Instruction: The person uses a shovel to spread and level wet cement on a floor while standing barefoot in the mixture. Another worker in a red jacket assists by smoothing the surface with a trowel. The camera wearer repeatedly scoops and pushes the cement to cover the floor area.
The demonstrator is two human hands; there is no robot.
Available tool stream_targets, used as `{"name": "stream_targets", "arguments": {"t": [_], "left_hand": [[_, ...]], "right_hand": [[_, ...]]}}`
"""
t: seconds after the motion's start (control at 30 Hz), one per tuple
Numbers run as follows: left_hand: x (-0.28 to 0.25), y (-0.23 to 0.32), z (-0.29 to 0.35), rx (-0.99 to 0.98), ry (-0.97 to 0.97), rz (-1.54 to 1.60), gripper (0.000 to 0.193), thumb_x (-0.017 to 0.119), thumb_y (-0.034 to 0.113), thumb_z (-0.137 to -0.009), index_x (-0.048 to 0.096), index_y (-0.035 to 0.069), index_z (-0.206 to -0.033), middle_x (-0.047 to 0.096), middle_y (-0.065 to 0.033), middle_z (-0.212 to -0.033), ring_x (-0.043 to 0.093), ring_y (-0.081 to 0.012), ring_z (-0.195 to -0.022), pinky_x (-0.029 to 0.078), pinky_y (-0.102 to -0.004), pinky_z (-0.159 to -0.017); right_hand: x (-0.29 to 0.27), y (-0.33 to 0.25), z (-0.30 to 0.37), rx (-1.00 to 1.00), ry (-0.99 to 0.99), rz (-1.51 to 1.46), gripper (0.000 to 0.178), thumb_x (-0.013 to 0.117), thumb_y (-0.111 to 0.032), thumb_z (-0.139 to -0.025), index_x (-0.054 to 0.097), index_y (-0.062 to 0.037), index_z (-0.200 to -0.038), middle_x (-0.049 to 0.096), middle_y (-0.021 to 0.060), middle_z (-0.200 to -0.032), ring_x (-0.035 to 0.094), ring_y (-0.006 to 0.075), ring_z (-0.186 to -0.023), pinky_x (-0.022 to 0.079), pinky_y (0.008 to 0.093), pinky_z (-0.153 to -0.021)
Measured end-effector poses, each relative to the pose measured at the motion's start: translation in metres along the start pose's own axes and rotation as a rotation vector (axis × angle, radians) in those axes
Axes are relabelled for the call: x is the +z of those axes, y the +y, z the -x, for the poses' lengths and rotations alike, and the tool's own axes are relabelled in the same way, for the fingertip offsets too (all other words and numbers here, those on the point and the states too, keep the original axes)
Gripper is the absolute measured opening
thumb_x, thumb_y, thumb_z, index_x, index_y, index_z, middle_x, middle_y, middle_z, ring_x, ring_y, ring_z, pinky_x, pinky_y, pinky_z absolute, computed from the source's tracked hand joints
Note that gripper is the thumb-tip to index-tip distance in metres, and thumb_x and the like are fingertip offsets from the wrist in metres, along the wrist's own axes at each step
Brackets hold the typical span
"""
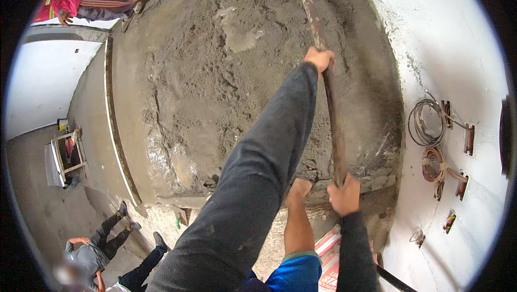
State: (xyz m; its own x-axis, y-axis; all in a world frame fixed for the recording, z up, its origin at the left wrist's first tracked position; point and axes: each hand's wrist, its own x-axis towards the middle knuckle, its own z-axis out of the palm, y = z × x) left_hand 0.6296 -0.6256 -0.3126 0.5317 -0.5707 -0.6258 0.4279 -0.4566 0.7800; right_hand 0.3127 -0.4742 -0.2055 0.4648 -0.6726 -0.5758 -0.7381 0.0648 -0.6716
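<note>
Both my hands are wrapped around a long, mud-stained wooden handle (335,119). My left hand (320,59) grips it higher up, with the dark-sleeved arm stretched across the view. My right hand (344,195) closes on the near end, close to the front edge of the wet mortar. The handle runs away from me to the top edge over rough grey mortar (204,76); the tool's head cannot be made out. Smooth, watery patches show in the mortar. Between my arms is a bare leg (300,227) below blue cloth (295,276).
On the right, a white wall (431,33) carries coiled cables (427,125) and open wall boxes. A long straight board (116,130) lies left. Red-and-white bags (329,259) sit by my right arm. People are at lower left (94,251) and upper left (67,0). A wooden frame (68,154) stands left.
</note>
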Motion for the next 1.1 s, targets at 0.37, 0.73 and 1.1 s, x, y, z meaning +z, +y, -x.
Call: {"name": "stream_targets", "arguments": {"t": [0.37, 0.73, 1.1], "left_hand": [[-0.06, -0.028, 0.046, -0.067, 0.056, 0.209, 0.027, 0.059, 0.005, -0.073, 0.041, -0.005, -0.089, 0.056, -0.0128, -0.074, 0.055, -0.0253, -0.06, 0.047, -0.0441, -0.059], [-0.154, -0.06, 0.162, -0.171, 0.08, 0.594, 0.017, 0.054, 0.003, -0.077, 0.041, 0.002, -0.087, 0.054, -0.0098, -0.07, 0.053, -0.0208, -0.06, 0.046, -0.0392, -0.054], [-0.144, -0.07, 0.348, -0.276, -0.076, 0.952, 0.019, 0.059, 0.009, -0.079, 0.049, 0.008, -0.095, 0.05, -0.0014, -0.07, 0.051, -0.0145, -0.059, 0.046, -0.0306, -0.056]], "right_hand": [[0.005, -0.018, 0.031, 0.023, -0.129, 0.099, 0.029, 0.063, -0.015, -0.064, 0.053, 0.0059, -0.081, 0.059, 0.0271, -0.073, 0.059, 0.0413, -0.074, 0.047, 0.0428, -0.064], [0.039, -0.053, 0.124, 0.043, -0.142, 0.546, 0.034, 0.066, -0.024, -0.065, 0.052, 0.0018, -0.083, 0.06, 0.0245, -0.069, 0.059, 0.0428, -0.067, 0.048, 0.0472, -0.061], [0.022, -0.061, 0.303, 0.332, -0.082, 0.443, 0.04, 0.065, -0.027, -0.069, 0.052, 0.0024, -0.093, 0.06, 0.0236, -0.078, 0.059, 0.0402, -0.077, 0.046, 0.0452, -0.069]]}}
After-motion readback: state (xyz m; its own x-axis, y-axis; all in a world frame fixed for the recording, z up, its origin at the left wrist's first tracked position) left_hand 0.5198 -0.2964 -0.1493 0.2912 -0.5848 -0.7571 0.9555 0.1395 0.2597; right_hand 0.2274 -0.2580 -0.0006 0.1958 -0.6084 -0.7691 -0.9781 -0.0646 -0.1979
